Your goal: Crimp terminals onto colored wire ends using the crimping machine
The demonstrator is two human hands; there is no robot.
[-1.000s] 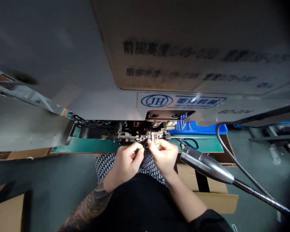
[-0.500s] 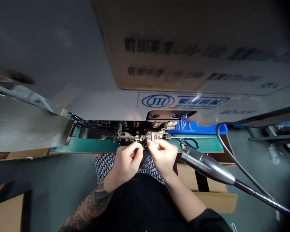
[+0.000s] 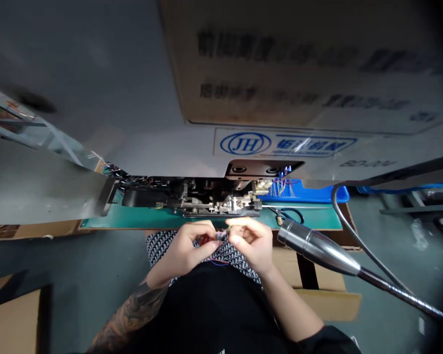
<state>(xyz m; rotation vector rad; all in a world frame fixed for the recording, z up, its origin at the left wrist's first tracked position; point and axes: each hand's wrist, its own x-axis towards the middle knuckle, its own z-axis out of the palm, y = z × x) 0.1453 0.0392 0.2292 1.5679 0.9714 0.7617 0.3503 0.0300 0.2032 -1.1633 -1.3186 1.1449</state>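
Observation:
A small bunch of thin coloured wires lies between my hands, just in front of the bench edge and above my lap. My left hand is closed, with thumb and fingers pinching the bunch. Thumb and index finger of my right hand close around the wire ends from the other side; the exact grip is partly hidden. Beyond my fingertips stands the metal crimping mechanism of the machine, with neither hand touching it. A purple wire loop hangs below my hands.
The big grey machine housing fills the view overhead. A blue tray with wires and black-handled scissors lie on the green bench top. A metal gooseneck lamp juts in at the right. Cardboard lies below.
Both hands have drawn back from the machine's mechanism toward my body. The coloured wires now show between my fingers, and the mechanism is uncovered.

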